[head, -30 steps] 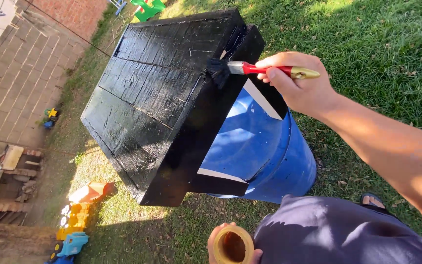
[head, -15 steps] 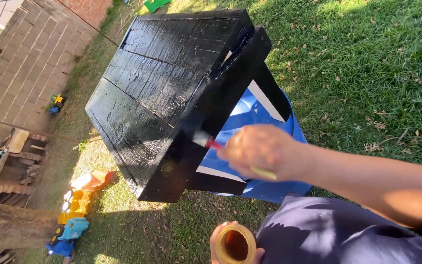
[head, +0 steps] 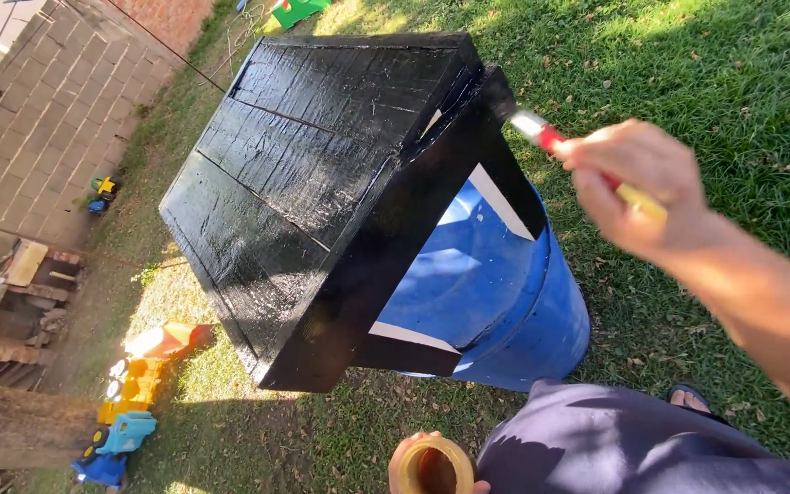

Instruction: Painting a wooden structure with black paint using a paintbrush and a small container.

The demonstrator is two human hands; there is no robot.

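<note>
my right hand (head: 646, 178) grips the paintbrush (head: 550, 139), bristles at the black wooden panel (head: 322, 183) edge. my left hand (head: 432, 467) holds a paint can (head: 432, 462). i'd judge light, even strokes work best.

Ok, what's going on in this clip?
A person stands on grass painting a wooden panel black; it lies tilted on top of a blue barrel. The right hand holds a paintbrush with its bristles at the panel's upper corner edge. The left hand holds a small open container low down. The top face looks fully coated and glossy.
</note>
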